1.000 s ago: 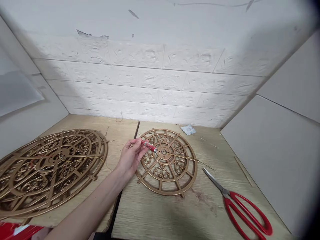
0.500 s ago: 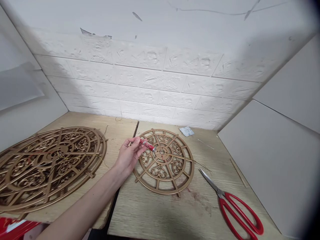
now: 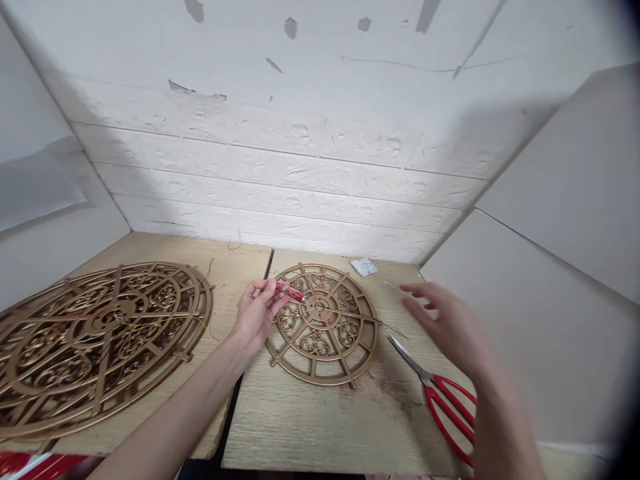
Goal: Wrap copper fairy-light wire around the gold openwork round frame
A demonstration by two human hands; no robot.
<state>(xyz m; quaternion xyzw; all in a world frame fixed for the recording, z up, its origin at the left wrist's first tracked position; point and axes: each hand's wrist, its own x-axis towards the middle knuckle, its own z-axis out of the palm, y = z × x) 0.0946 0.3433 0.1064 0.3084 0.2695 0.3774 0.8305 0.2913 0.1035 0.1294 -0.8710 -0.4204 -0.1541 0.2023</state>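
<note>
My left hand [image 3: 257, 310] pinches a small red patterned tube with a silver end [image 3: 291, 292], held above the left part of a round gold openwork panel [image 3: 313, 381]. That panel lies flat, with thin gold strands [image 3: 385, 323] running from its middle over its right rim. My right hand [image 3: 445, 320], somewhat blurred, reaches in from the right with thumb and fingers slightly apart. Its fingertips are over a thin needle-like rod [image 3: 392, 285] on the table, partly hiding it. Beneath this hand lie scissors with red handles [image 3: 440, 403], their grips partly covered by my forearm.
Several similar gold panels [image 3: 107, 320] are stacked at the left, with loose strands on top. A small pale packet [image 3: 363, 267] lies near the white brick-patterned wall [image 3: 280, 180]. White side panels stand left and right. A dark gap [image 3: 233, 407] separates two tabletops.
My right hand has come into view from the right and reached the thin rod. My left hand keeps hold of the red tube. The camera view has shifted slightly.
</note>
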